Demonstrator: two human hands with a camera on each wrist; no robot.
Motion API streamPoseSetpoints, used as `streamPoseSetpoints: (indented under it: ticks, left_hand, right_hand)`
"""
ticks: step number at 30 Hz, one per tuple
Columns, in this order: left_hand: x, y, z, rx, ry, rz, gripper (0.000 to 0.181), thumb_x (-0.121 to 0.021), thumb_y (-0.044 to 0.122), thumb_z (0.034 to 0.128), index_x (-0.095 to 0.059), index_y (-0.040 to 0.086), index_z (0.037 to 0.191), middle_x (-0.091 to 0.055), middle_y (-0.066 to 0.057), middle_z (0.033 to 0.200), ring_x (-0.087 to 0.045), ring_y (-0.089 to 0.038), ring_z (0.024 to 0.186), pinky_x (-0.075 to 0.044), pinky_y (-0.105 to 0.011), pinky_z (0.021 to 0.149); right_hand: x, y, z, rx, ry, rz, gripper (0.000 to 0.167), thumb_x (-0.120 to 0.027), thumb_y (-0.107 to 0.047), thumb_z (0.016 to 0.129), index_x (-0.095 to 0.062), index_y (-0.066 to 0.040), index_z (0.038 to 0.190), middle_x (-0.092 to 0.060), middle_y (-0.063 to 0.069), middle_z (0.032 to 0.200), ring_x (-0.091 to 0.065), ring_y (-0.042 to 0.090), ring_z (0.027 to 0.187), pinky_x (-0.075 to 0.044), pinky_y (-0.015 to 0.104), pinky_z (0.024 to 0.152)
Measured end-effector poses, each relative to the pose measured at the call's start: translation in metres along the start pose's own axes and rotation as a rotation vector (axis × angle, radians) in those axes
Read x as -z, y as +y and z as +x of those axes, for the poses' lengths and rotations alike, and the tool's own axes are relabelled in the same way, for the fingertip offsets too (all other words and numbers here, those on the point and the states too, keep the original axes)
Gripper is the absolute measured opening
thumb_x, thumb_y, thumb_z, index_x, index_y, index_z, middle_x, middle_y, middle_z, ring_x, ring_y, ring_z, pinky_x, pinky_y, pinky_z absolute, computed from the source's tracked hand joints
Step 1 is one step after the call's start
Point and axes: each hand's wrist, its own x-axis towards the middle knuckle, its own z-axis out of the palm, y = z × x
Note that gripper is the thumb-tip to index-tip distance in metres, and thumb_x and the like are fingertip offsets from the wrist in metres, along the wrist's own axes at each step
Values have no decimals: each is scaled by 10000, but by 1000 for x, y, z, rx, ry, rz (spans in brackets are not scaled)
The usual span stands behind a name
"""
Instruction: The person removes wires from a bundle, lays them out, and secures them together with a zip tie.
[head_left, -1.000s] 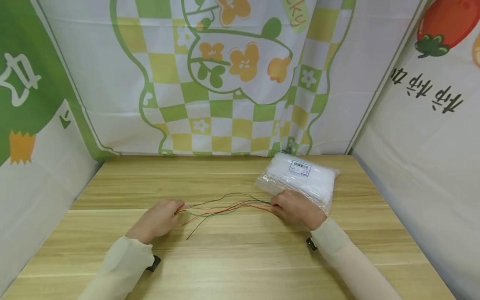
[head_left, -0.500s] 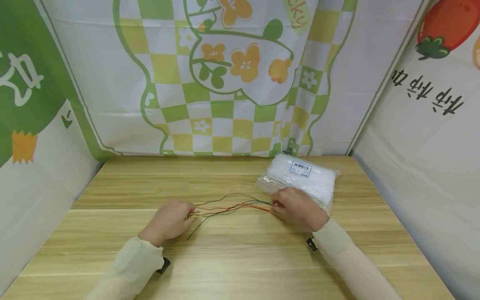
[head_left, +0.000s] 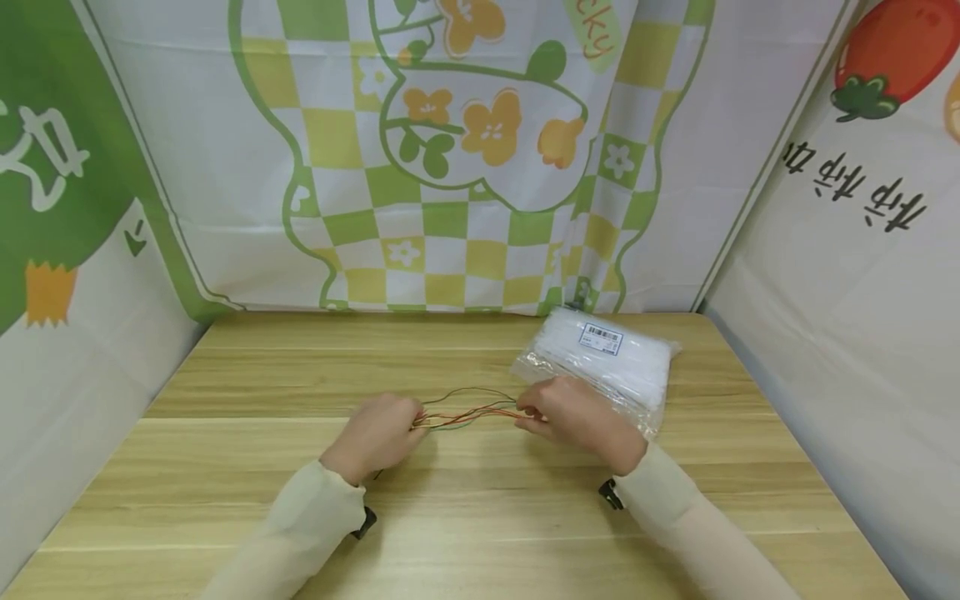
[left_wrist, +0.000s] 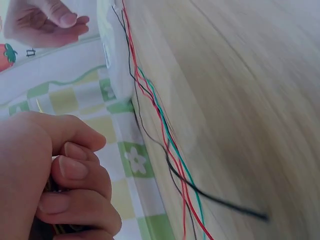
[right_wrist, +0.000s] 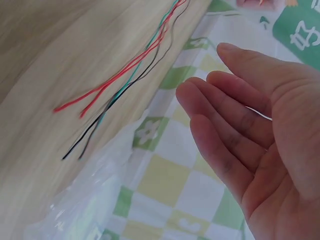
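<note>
In the head view, thin red, green and black wires [head_left: 480, 412] lie on the wooden table between the two hands. My left hand [head_left: 378, 437] is at their left end. Its fingers curl in the left wrist view, gripping a bundle of wires [left_wrist: 59, 227] of which only dark and yellow bits show. The loose wires [left_wrist: 160, 115] run along the table beside that fist. My right hand [head_left: 573, 421] hovers near the wires' right end. In the right wrist view its fingers [right_wrist: 220, 145] are relaxed and hold nothing, apart from the loose wire ends [right_wrist: 82, 114].
A clear plastic bag [head_left: 600, 354] packed with white contents and bearing a barcode label lies behind my right hand. The wooden table [head_left: 480, 525] ends at a patterned cloth [head_left: 442, 250] at the back, with cloth walls on both sides.
My left hand has moved right along the wires, closing the gap to the right hand. My right hand has shifted slightly left, and its fingers have come off the wires.
</note>
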Motion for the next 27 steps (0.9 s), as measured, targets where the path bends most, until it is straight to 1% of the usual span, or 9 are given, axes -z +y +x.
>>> streamPoseSetpoints:
  ticks: [3,8,10,14,19,23,27]
  left_hand:
    - [-1,7,5,-2,-3,-10,484,-652,147,984,-341,221,621,-267,80,587,-259,-86,546,-227,-244,531]
    - [-4,18,12,5,-23,-16,501,-651,166,989,-330,226,609,-283,80,579,-276,-91,544,-240,-259,531]
    - [-6,23,14,5,-34,-18,505,-651,175,995,-335,226,605,-288,80,571,-281,-92,537,-245,-262,525]
    - [-8,31,19,3,-52,-38,506,-649,185,1005,-344,224,602,-283,78,575,-283,-91,535,-251,-260,518]
    - [-9,40,22,10,-75,-70,473,-649,182,1008,-392,205,610,-295,75,588,-294,-93,538,-262,-265,523]
    - [-8,48,24,0,-75,-89,434,-659,173,1008,-454,178,625,-325,61,598,-316,-106,540,-281,-273,531]
    - [-9,54,27,-12,-65,-89,438,-663,174,1007,-460,177,619,-340,61,596,-335,-105,537,-287,-268,527]
  right_hand:
    - [1,-6,3,20,-17,8,171,-815,-208,934,-705,-161,812,-642,-94,701,-499,-9,613,-427,166,574]
    - [4,-17,9,48,-31,27,103,-799,-215,952,-757,-139,897,-694,-67,761,-603,41,657,-477,168,614]
    - [5,-22,11,65,-27,16,102,-800,-221,952,-755,-144,902,-718,-67,789,-631,44,678,-501,174,634]
    - [9,-30,14,84,-27,-21,142,-798,-251,957,-719,-183,861,-718,-97,799,-575,-4,670,-483,163,629]
    - [9,-35,17,105,-40,18,170,-782,-224,969,-684,-172,841,-703,-79,795,-543,10,657,-461,158,614]
    - [8,-37,19,110,-37,39,143,-782,-191,967,-695,-157,859,-734,-52,834,-579,25,669,-486,168,624]
    - [4,-39,19,119,-26,24,73,-780,-185,969,-748,-152,912,-767,-47,871,-646,38,706,-535,192,666]
